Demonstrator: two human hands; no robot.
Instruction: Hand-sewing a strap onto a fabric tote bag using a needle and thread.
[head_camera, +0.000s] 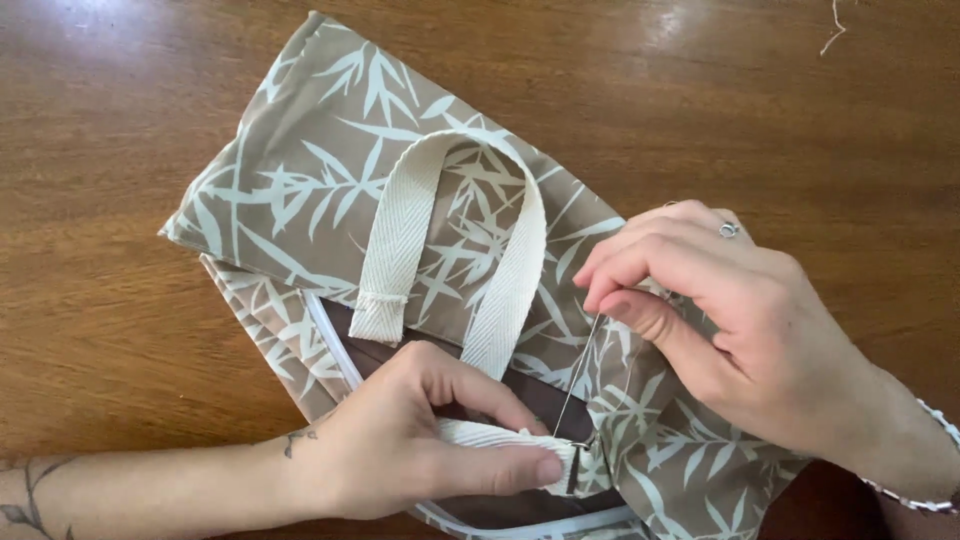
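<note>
A tan fabric bag (300, 190) printed with white leaves lies on a brown wooden table (100, 300). Its cream webbing handle (500, 290) arches over the top of it. My left hand (410, 440) pinches a second cream strap end (500, 435) against the bag's open mouth, thumb and forefinger closed on it. My right hand (720, 310) hovers just above and to the right, fingertips pinched on a thin needle or thread (578, 375) that runs down to the strap end. A ring sits on one finger of the right hand.
A white zipper edge (335, 350) lines the bag's opening, with dark brown lining (545, 395) showing inside. A loose bit of thread (835, 30) lies on the table at the top right.
</note>
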